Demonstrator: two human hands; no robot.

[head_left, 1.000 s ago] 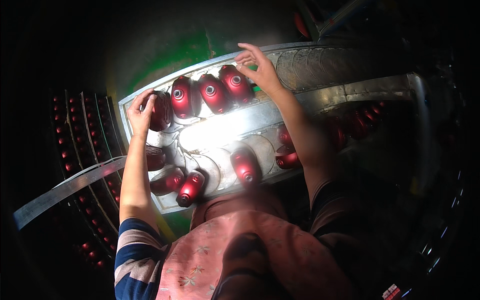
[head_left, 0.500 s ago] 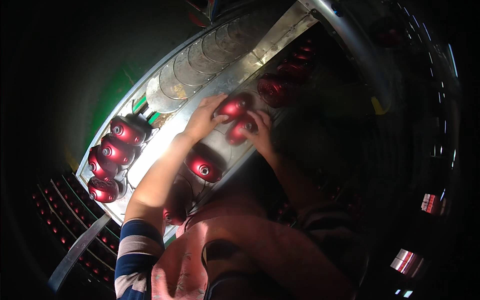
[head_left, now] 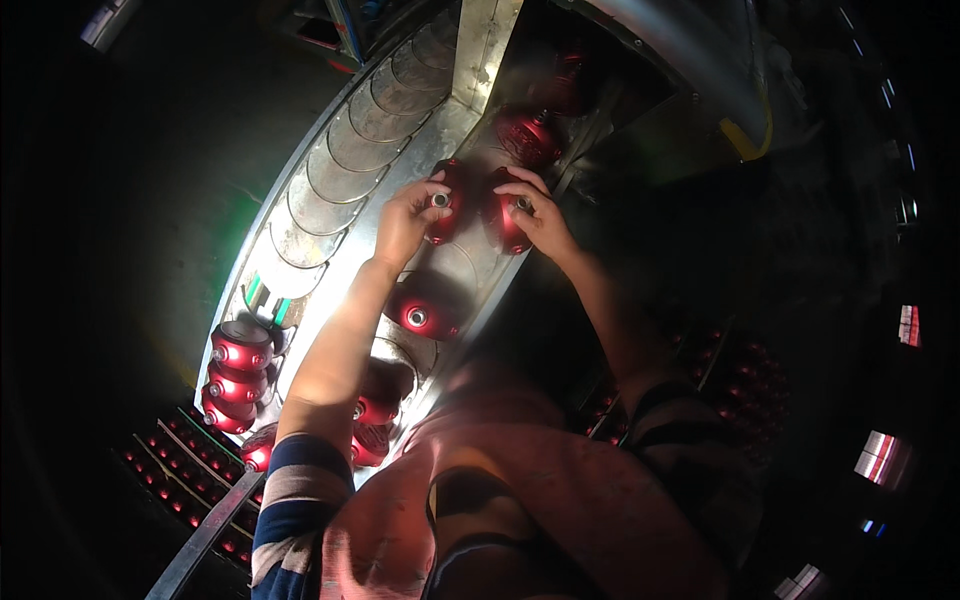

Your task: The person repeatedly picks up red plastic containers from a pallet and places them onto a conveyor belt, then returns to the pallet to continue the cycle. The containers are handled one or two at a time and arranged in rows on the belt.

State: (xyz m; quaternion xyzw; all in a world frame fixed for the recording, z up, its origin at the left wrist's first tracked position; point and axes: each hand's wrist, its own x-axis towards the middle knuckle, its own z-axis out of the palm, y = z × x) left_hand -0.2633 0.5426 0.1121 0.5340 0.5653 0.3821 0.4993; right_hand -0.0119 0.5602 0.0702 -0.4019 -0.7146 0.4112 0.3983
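Note:
Two shiny red rounded metal shells, each with a small round silver fitting, stand side by side on the conveyor (head_left: 471, 262). My left hand (head_left: 408, 218) grips the left red shell (head_left: 445, 228), thumb and fingers closed around its fitting. On the right red shell (head_left: 511, 236), my right hand (head_left: 541, 218) has its fingers curled over the top by the fitting. A gap separates the two shells. Nearer to me, another red shell (head_left: 428, 312) sits on the belt, with more of them (head_left: 375, 408) beside my left forearm. Both palms are partly hidden.
Several red shells (head_left: 240, 350) are stacked at the left end. Overlapping metal plates (head_left: 327, 175) line the far left side. Farther along the belt, more shells (head_left: 528, 135) lie by a metal upright (head_left: 485, 50). Racks of small red pieces (head_left: 180, 480) stand below left.
The view has turned. The two shells under my hands were close together and tilted; now they stand apart, their fittings turned more toward me. My hands have stayed on them.

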